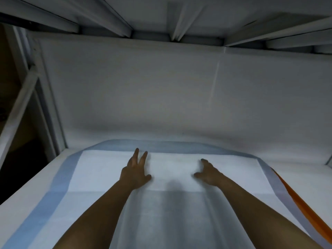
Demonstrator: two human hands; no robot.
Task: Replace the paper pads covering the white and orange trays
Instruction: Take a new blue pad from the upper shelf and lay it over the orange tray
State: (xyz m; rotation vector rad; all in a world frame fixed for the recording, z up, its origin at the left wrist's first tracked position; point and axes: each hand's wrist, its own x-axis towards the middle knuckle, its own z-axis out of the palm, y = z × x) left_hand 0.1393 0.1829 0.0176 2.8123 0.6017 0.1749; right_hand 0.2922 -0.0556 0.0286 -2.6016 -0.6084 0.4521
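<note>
- The left hand (136, 171) is lying flat on the paper pad (100, 175), fingers straight and spread toward the back wall, thumb out to the side; it is released, gripping nothing
- The right hand (207, 172) is resting on the same pad just beside it, fingers slightly bent with tips touching the sheet and thumb pointing inward; it too is grasping nothing
- Both bare forearms are reaching in from the bottom edge, roughly parallel
- One pad is showing, white with a blue border, spread over the tray surface inside a white rack compartment
- One orange tray edge (294, 200) is peeking out under the pad's right border
- The pad's far edge is curling up against the back panel (161, 87); bare white surface is lying to the left and right, and shelf ribs (115, 24) are hanging overhead
</note>
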